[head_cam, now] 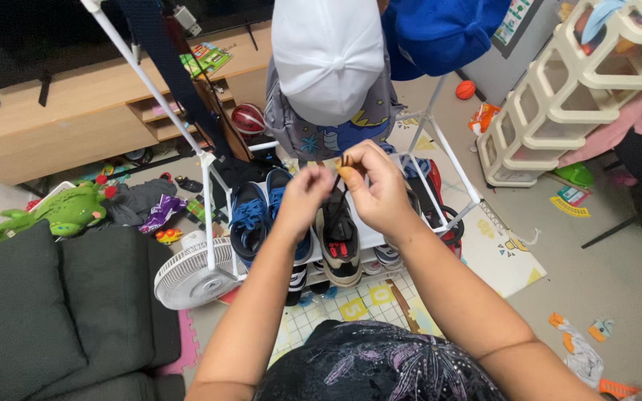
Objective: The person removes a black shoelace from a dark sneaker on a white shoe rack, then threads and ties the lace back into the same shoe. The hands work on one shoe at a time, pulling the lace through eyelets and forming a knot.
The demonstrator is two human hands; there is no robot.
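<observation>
Both hands were raised over a white shoe rack (440, 148). The right hand (377, 186) had its fingers (347, 174) pinched shut on the dark shoelace (336, 194) of a beige and black sneaker (339, 241), which sat on the rack directly below those fingers, toe toward the person. The left hand (302, 197) was just beside the right one, its fingers curled in toward the same lace; whether they actually gripped it could not be told, since the knuckles hid the tips. Just to the left of the left fingers stood a pair of blue sneakers (250, 219) on the same shelf. Above both sets of fingers hung a white cap (328, 56), with a blue cap (440, 33) beside it to the right. Well below and left of the fingers, a small white fan (187, 278) lay on the floor next to a dark grey sofa (46, 304). A green plush toy (61, 212) lay farther left.
</observation>
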